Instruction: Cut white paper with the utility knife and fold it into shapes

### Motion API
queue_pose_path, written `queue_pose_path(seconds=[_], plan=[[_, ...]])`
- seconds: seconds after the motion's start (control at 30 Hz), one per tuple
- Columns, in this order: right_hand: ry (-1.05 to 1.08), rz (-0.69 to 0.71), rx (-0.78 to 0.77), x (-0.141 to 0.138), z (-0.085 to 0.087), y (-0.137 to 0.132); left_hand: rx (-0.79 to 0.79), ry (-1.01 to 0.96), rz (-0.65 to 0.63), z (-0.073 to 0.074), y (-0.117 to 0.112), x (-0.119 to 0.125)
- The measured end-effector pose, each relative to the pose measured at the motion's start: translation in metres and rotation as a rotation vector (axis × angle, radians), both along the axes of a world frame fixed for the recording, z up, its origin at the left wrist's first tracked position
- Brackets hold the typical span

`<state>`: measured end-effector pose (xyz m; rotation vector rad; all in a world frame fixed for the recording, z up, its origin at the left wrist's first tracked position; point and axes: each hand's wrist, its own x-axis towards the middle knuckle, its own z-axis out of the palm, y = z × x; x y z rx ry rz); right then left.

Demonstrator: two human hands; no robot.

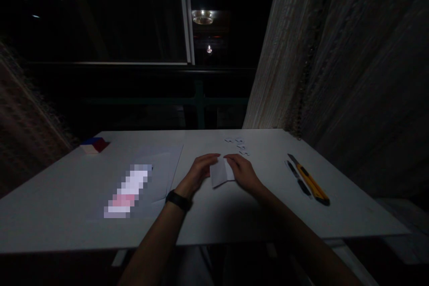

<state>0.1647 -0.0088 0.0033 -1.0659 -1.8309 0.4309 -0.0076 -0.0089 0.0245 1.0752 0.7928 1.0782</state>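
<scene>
Between my hands, above the middle of the white table, is a small folded piece of white paper (220, 173) with a crease down it. My left hand (202, 169), with a dark band on its wrist, closes on the paper's left edge. On the right side, my right hand (244, 170) pinches the paper near its upper right corner. Some fingertips are hidden behind the sheet. Just beyond my hands lie several small paper pieces with dark marks (239, 146).
On the right of the table (268, 219) lie a yellow box cutter (311, 181) and a dark pen (298, 178). To the left are white sheets (164, 174) under a blurred-out bright patch (127, 192). A red, blue and pale block (94, 145) sits far left. Curtains (278, 53) flank a dark window.
</scene>
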Motion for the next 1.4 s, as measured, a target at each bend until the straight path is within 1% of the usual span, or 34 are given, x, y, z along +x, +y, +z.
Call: queue_pose_path(seconds=[0.1, 0.2, 0.33, 0.43, 0.5, 0.57, 0.67, 0.73, 0.8, 0.87, 1.1, 1.23, 1.4], plan=[[-0.076, 0.075, 0.027, -0.003, -0.003, -0.002, 0.031, 0.097, 0.037, -0.004, 0.001, 0.002], [-0.123, 0.061, -0.016, -0.004, -0.003, -0.005, 0.031, 0.221, 0.059, -0.011, 0.005, 0.001], [-0.138, 0.011, -0.098, -0.003, -0.001, -0.008, 0.012, 0.306, 0.003, -0.017, 0.007, -0.002], [-0.092, 0.054, -0.114, -0.004, 0.000, -0.009, 0.005, 0.327, -0.040, -0.017, 0.005, -0.001], [-0.041, 0.108, -0.124, -0.004, 0.000, -0.009, 0.006, 0.326, -0.036, -0.016, 0.004, 0.000], [0.021, 0.132, -0.145, -0.004, 0.000, -0.008, -0.009, 0.301, 0.002, -0.013, 0.003, 0.002], [0.145, 0.105, -0.202, -0.003, 0.001, -0.004, -0.085, 0.206, 0.099, -0.009, 0.004, 0.001], [0.276, 0.099, -0.282, -0.002, 0.000, -0.001, -0.142, 0.143, 0.145, -0.007, 0.005, -0.001], [0.398, 0.109, -0.365, -0.001, -0.001, 0.003, -0.173, 0.114, 0.148, -0.006, 0.005, -0.003], [0.462, 0.117, -0.407, 0.000, -0.002, 0.006, -0.178, 0.118, 0.119, -0.005, 0.006, -0.005], [0.462, 0.122, -0.410, 0.001, 0.001, 0.005, -0.148, 0.111, 0.011, -0.003, 0.004, -0.005], [0.413, 0.085, -0.378, 0.001, 0.003, 0.003, -0.142, 0.090, 0.006, -0.005, 0.005, -0.006], [0.414, 0.077, -0.405, 0.001, 0.005, 0.002, -0.163, 0.092, -0.018, -0.007, 0.008, -0.008]])
